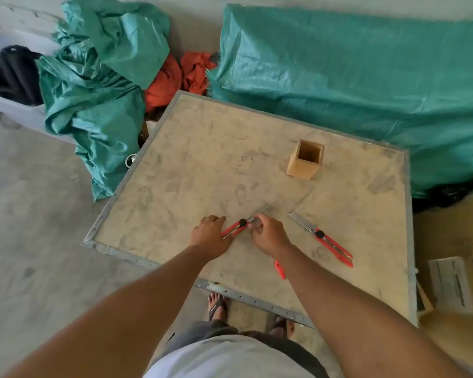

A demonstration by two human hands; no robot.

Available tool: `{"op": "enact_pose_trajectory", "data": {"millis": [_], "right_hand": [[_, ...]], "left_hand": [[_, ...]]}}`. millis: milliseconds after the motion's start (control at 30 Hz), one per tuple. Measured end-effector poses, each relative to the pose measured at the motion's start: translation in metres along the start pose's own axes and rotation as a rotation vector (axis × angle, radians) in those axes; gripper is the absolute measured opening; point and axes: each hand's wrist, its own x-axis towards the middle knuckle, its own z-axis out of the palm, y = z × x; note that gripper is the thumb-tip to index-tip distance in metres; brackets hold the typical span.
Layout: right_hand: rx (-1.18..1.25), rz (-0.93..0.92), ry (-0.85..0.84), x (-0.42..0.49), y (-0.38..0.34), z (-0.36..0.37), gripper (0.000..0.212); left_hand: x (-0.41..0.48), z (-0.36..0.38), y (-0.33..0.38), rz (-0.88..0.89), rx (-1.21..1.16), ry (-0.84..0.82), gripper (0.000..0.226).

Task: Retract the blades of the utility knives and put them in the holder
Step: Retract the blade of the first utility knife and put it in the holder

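A red utility knife [236,227] with a black knob lies on the table [191,170], its blade out toward the upper right. My left hand [209,236] rests on its handle end. My right hand [268,234] pinches the knife near the blade base. A second red knife [322,240] lies to the right, blade extended up-left. The end of a third red knife [280,270] shows under my right forearm; the rest is hidden. The open square wooden holder [306,159] stands upright at the far right with nothing visible inside.
Green tarps [339,77] lie bunched behind and left of the table, with orange cloth [180,75] between them. A cardboard box with a paper label [451,285] sits to the right. My feet [216,305] stand at the table's near edge.
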Motion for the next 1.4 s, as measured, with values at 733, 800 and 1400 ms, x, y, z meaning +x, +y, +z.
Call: {"op": "enact_pose_trajectory", "data": {"millis": [733,800,1400], "right_hand": [[0.585,0.226,0.188,0.034,-0.047,-0.003,0.019],[0.593,0.182,0.227,0.039,-0.056,-0.032,0.021],[0.471,-0.19,0.16,0.008,-0.076,-0.236,0.026]], "left_hand": [[0.004,-0.012,-0.024,0.128,-0.518,0.032,0.05],[0.009,-0.034,-0.016,0.165,-0.561,-0.032,0.054],[0.034,-0.147,0.14,0.357,-1.053,0.019,0.053]]}}
